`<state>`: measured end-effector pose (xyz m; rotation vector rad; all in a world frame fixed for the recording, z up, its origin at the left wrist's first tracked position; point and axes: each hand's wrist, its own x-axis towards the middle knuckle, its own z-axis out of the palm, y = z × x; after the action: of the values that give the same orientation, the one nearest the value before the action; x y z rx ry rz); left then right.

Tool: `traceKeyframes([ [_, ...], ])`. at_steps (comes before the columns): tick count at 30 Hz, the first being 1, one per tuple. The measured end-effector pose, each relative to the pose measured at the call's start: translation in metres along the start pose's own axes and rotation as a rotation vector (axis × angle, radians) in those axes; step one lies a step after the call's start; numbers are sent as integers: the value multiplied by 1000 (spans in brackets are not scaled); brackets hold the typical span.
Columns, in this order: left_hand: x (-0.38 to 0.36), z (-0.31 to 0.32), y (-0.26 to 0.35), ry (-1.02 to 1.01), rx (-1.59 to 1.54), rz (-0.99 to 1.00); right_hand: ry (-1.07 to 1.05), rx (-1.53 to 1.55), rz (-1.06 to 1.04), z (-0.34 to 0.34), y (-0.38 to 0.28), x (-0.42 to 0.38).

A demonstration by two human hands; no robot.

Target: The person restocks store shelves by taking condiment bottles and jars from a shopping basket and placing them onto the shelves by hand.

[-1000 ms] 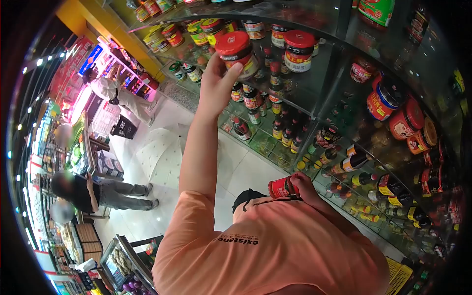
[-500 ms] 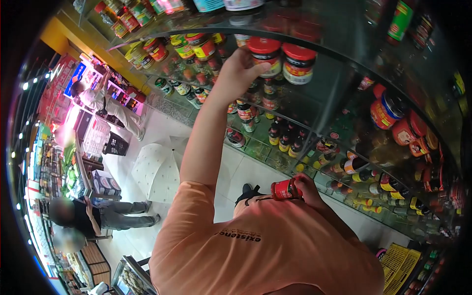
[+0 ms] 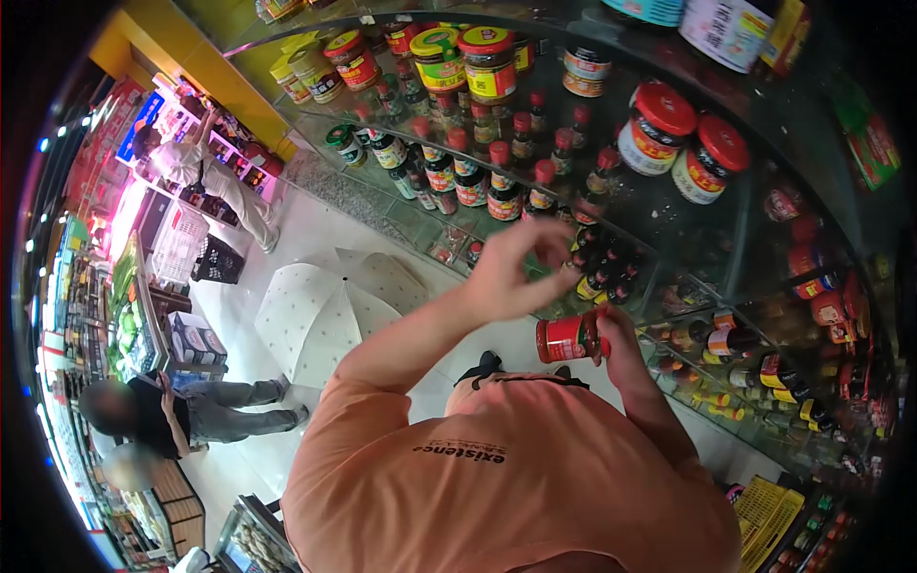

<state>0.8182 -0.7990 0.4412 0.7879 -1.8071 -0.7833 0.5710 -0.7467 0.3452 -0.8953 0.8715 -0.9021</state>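
Observation:
My right hand holds a red-labelled jar on its side, in front of my waist, fingers wrapped about its lid end. Just above it and to the left, my left hand hangs in the air with curved, parted fingers and nothing between them. Its fingertips point toward the held jar and the shelf. Higher up, two red-lidded jars stand side by side on a glass shelf: one jar at the left and another jar at the right.
Glass shelves of sauce bottles and yellow-lidded jars curve across the top and right. A pale open umbrella lies on the floor at left. Two people, one person far off and one person nearer, stand there. A yellow crate sits lower right.
My left hand has let go of the red-lidded jar on the shelf and come down toward my right hand. The jar in my right hand has risen slightly.

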Motion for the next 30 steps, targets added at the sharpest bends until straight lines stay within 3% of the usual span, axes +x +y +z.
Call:
traceKeyframes([
  [2,-35,-7,-16,-94,-37,-90,36,-24,42,18,-7,16],
  [4,-70,-18,-36,-324,-238,-399,63,-60,85,38,-9,34],
  [5,-82,-23,-46,-346,-259,-413,69,-87,104,48,-9,43],
  [8,-109,-38,-61,-170,-313,-483,50,-134,174,73,6,68],
  [11,-123,-62,-76,-226,-293,-534,-31,-155,234,94,13,89],
  [12,-131,-77,-82,-178,-437,-661,-22,-156,245,109,17,93],
  [13,-134,-83,-83,-177,-442,-664,-13,-11,242,124,13,94],
  [15,-136,-92,-83,13,-799,-720,-3,129,230,139,15,98],
  [18,-144,-101,-96,56,-799,-600,-165,126,-4,139,57,105],
  [21,-148,-105,-99,87,-828,-589,-171,-15,-139,156,61,105],
  [23,-145,-104,-100,84,-781,-559,-139,44,-90,164,59,108],
  [25,-141,-104,-99,97,-768,-555,-115,10,-221,164,60,110],
  [27,-125,-123,-102,-32,-181,-198,-74,-24,-248,168,48,109],
  [29,-102,-140,-79,-30,-72,-182,-48,-245,-340,169,41,109],
  [30,-89,-152,-65,-93,35,-176,-65,-144,-320,181,23,110],
])
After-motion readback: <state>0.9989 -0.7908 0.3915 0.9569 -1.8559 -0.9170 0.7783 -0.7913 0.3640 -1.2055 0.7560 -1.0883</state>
